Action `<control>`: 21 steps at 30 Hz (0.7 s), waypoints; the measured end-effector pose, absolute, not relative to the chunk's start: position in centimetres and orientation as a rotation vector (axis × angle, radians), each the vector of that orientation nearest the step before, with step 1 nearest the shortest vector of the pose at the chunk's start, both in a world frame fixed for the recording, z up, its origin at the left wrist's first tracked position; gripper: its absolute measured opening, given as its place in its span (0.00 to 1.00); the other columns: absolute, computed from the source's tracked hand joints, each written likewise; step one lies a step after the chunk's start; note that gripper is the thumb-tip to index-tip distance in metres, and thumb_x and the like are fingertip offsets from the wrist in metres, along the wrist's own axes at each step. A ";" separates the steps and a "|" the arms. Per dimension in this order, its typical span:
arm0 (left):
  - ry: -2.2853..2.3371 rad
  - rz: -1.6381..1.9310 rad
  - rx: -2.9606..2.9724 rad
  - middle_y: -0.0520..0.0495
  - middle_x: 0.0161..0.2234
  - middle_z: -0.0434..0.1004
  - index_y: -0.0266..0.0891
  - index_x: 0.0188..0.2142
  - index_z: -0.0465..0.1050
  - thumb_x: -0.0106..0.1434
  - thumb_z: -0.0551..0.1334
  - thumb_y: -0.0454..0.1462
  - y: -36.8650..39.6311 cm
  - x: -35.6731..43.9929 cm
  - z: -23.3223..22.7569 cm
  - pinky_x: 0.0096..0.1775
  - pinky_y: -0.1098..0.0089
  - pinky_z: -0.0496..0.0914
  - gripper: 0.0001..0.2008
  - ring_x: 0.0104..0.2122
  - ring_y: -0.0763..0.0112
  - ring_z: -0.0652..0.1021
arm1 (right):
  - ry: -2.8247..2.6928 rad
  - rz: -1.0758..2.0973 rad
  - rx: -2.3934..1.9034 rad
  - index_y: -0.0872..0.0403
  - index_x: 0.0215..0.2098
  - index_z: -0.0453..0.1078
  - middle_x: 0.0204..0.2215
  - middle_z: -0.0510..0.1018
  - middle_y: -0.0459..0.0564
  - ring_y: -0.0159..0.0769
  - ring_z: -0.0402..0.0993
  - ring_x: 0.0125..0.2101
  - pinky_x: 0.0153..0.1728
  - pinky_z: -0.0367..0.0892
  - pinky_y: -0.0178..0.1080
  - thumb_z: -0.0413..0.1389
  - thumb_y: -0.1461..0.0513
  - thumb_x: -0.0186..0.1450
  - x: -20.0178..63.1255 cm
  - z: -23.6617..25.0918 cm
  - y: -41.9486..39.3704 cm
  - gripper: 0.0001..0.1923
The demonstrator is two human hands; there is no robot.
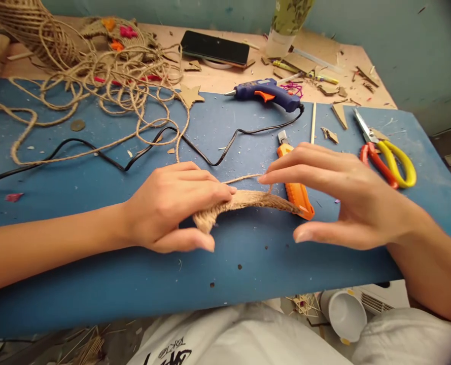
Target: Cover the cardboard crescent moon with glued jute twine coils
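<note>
Left hand [172, 208] pinches one twine-wrapped strip [244, 202] just below-left of the one orange knife [296, 190], right hand [347, 195] spread wide beside it; one glue gun [269, 94], one scissors [387, 154] beyond.

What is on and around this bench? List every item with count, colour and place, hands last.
jute-wrapped piece: 1, tan, centre of board, between both hands
blue board: 1, blue, covers most of the bench
jute twine: 1 loose tangle, tan, far left
glue gun: 1, dark blue with orange trigger, far centre, black cord trailing left
utility knife: 1, orange, right of centre, partly behind the wrapped piece
scissors: 1, red and yellow handles, right edge
phone: 1, black, far centre
cardboard star: 1, brown, left of the glue gun
thin stick: 1, pale, right of the glue gun
left hand: grip on the wrapped piece's left end
right hand: open, fingers spread, fingertip at the twine
</note>
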State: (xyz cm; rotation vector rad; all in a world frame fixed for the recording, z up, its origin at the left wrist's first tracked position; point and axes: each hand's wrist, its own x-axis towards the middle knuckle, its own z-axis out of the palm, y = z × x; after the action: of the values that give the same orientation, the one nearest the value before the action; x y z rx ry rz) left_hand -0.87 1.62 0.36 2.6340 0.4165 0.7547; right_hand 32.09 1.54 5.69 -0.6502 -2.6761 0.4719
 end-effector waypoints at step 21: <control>0.603 1.160 2.018 0.51 0.36 0.86 0.43 0.42 0.83 0.63 0.77 0.30 0.8 0.5 0.6 0.37 0.68 0.79 0.10 0.35 0.68 0.84 | -2.328 0.671 -0.723 0.54 0.49 0.76 0.35 0.82 0.46 0.28 0.74 0.31 0.35 0.71 0.34 0.65 0.63 0.72 29.1 3.8 -0.6 0.08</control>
State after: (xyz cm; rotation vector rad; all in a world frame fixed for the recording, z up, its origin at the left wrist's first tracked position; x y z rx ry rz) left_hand 0.47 0.85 0.60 2.0178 0.6028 1.1603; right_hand 29.07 -0.65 3.77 -0.7228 -2.3281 0.6712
